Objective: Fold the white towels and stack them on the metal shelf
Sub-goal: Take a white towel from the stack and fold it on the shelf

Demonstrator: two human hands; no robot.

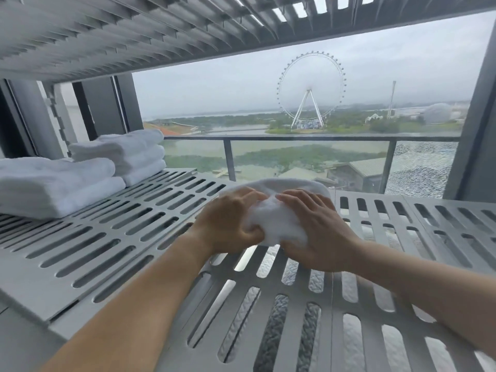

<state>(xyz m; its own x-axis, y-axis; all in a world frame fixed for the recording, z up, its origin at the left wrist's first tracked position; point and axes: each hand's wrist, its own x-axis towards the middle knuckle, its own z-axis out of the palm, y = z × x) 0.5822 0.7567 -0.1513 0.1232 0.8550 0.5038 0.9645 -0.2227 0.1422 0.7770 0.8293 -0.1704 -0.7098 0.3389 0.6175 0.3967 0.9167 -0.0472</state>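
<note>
A small folded white towel (276, 210) lies on the slotted metal shelf (120, 237), near its middle. My left hand (230, 224) grips its left side, thumb underneath the near edge. My right hand (319, 232) grips its right side, fingers spread over the top. At the far left of the shelf rest two stacks of folded white towels: a lower, wider stack (56, 186) in front and a taller stack (128, 154) behind it.
Another slotted metal shelf (161, 36) hangs close overhead. A grey upright post (472, 135) stands at the right. Behind the shelf are a window, a balcony railing (308, 139) and a distant ferris wheel.
</note>
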